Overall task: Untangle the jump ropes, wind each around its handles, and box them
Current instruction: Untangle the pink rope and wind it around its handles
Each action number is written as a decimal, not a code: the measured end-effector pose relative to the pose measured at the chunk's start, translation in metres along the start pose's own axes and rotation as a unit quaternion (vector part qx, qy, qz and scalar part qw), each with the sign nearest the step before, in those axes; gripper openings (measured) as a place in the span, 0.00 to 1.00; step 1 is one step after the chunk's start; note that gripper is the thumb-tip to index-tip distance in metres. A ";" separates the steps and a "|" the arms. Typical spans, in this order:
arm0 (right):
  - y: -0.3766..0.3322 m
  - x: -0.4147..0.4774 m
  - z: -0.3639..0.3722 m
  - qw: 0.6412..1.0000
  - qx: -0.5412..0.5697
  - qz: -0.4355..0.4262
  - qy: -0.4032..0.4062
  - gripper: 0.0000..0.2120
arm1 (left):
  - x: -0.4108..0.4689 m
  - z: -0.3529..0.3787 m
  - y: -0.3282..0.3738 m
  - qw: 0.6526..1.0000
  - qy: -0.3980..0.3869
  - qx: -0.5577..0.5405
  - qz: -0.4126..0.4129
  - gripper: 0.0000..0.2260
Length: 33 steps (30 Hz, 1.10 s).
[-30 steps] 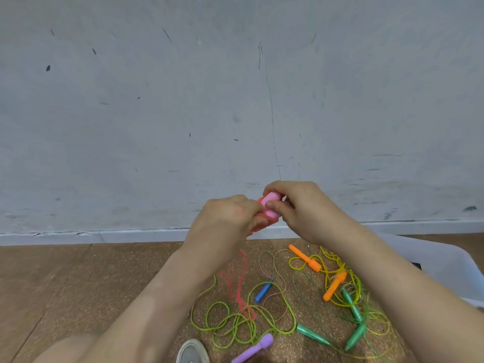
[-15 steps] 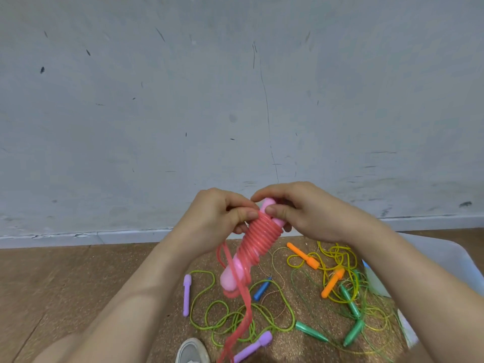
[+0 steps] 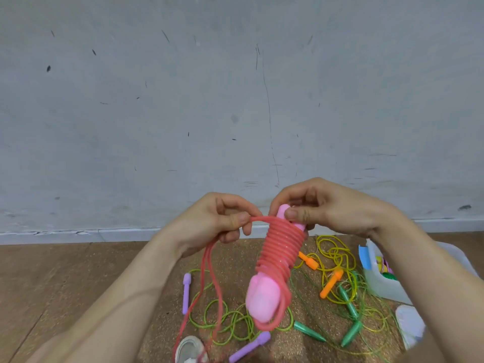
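1. Progress on the pink rope [image 3: 281, 247] looks well along. A tight stack of turns covers most of the paired pink handles [image 3: 262, 297], which are held up in the air above the floor [image 3: 78, 284].
2. Left hand [image 3: 209, 221]: its grip pinches the loose strand just beside the top of the coil. Right hand [image 3: 332, 205]: its grip is curled round the upper end of the handles, with the thumb pressed on the tip.
3. Left to wind is a long tail [image 3: 209, 271], which hangs from the left hand and loops back under the lower handle end (probably several more turns).
4. Untouched, judging by how they lie, are the light green rope [image 3: 227, 320], purple handles [image 3: 186, 292], yellow rope [image 3: 332, 258], orange handles [image 3: 331, 284] and dark green handles [image 3: 351, 334], all tangled on the floor.
5. Box [image 3: 379, 284], at the right, holds some coloured things that are too hidden to name. The pink rope is not in it.
6. Rope surface looks glossy and faintly glittered, and the turns lie neat and side by side.
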State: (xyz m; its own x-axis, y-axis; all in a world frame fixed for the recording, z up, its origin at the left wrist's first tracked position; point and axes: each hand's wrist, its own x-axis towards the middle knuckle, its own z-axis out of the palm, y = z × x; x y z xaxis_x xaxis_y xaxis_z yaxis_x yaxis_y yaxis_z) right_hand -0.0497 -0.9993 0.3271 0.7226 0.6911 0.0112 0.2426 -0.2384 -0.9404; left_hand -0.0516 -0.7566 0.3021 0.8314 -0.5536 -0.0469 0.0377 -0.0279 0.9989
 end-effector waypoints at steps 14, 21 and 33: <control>0.012 0.033 0.041 0.901 0.304 -0.014 0.309 0.06 | 0.026 0.058 -0.022 0.965 0.216 -0.138 -0.052 0.11; 0.020 0.042 0.048 0.865 0.222 0.019 0.450 0.05 | 0.019 0.065 -0.021 0.976 0.180 -0.098 -0.077 0.11; 0.020 0.029 0.028 0.871 -0.271 -0.013 0.410 0.06 | -0.005 0.021 0.005 0.724 0.200 0.638 0.168 0.12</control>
State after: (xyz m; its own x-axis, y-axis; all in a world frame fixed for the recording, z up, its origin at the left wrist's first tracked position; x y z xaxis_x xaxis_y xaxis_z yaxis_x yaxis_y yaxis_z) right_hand -0.0418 -0.9649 0.2987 0.8779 0.0354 0.4775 0.3751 -0.6706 -0.6400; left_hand -0.0676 -0.7715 0.3070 0.7786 -0.4292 0.4579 -0.5349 -0.8354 0.1266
